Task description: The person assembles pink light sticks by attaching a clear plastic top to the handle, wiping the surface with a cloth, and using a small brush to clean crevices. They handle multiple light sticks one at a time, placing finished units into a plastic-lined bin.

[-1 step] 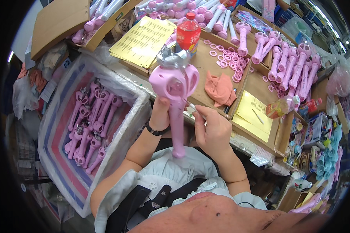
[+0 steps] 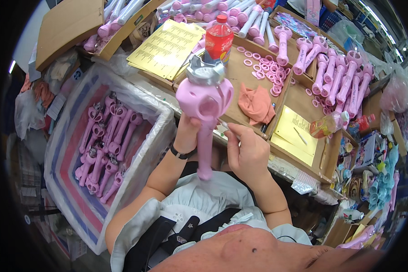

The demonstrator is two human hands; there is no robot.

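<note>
Wand of pink plastic with a rounded, open-sided head [image 2: 206,131] is held before the person's chest, its silver crown-shaped top [image 2: 207,75] toward the tabletop [image 2: 280,166] and its narrow foot toward the lap. The left hand [image 2: 186,131] is closed around the upper handle, just below the head; the right hand [image 2: 249,147] pinches a slim, white-tipped stick [image 2: 225,124] beside it. Whether the tip touches the plastic cannot be told.

The wand has just rolled a little, its foot swinging slightly leftward, while the right hand has hardly moved; this probably brings another part of the surface around to the stick.

Beyond the crown, a red-capped bottle with a red label [image 2: 218,41] overlaps it in view, so the gap there is unclear. Bare brown cardboard shows in the shallow tray [image 2: 238,75] between the bottle and a crumpled peach cloth [image 2: 257,104], with loose pink rings [image 2: 274,72] farther right. On the left, the plastic-lined tub's pale rim [image 2: 166,119] runs close to the left forearm, limiting sideways room; more pink wands [image 2: 117,129] lie inside. The foot has open space above the lap.
</note>
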